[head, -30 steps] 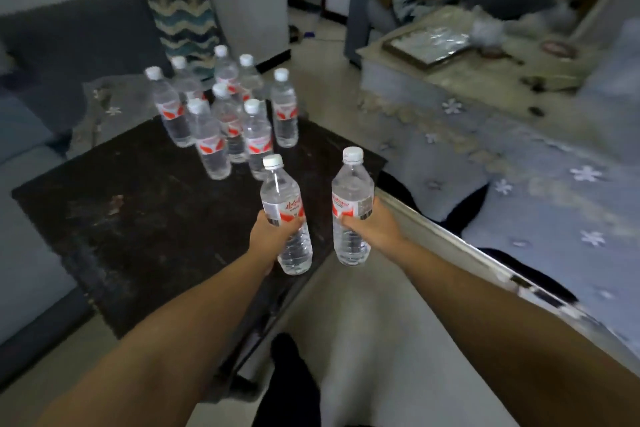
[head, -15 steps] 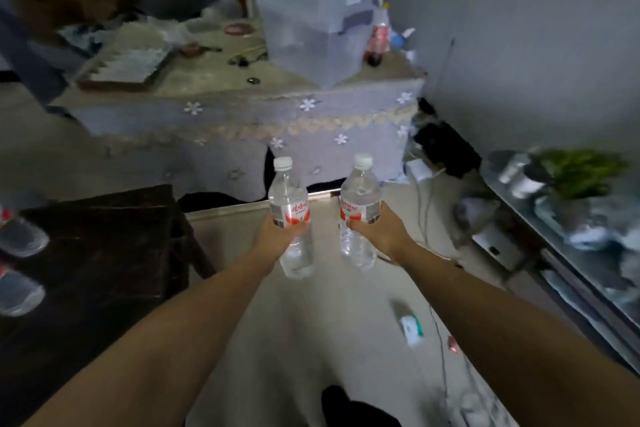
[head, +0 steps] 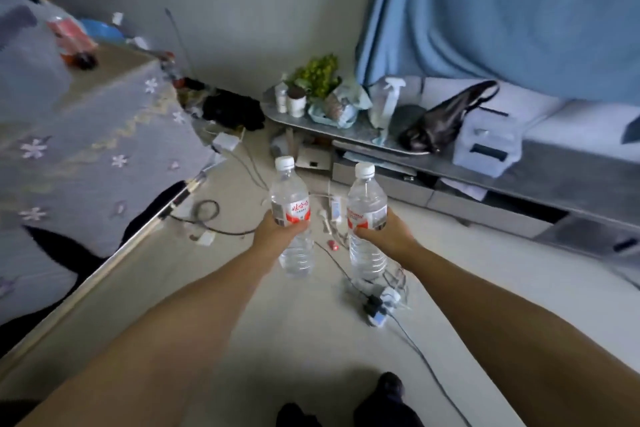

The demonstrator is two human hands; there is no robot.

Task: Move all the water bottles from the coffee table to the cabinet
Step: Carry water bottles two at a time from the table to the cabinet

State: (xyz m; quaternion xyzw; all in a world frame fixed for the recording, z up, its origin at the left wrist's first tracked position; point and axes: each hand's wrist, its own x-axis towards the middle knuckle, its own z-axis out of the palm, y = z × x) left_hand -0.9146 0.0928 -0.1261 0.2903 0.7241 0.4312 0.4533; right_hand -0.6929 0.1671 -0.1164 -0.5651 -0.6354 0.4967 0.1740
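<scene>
My left hand grips a clear water bottle with a white cap and a red and white label, held upright over the floor. My right hand grips a second, like water bottle, also upright. Both are at the middle of the head view. A low grey cabinet runs along the wall ahead and to the right, beyond both bottles. The coffee table is out of view.
On the cabinet's top stand a potted plant, a spray bottle, a black bag and a pale box. A cloth-covered table fills the left. Cables and a power strip lie on the floor. A blue curtain hangs behind.
The view has swung right, away from the dark coffee table with its bottles and toward the cabinet. Both hands keep hold of their bottles.
</scene>
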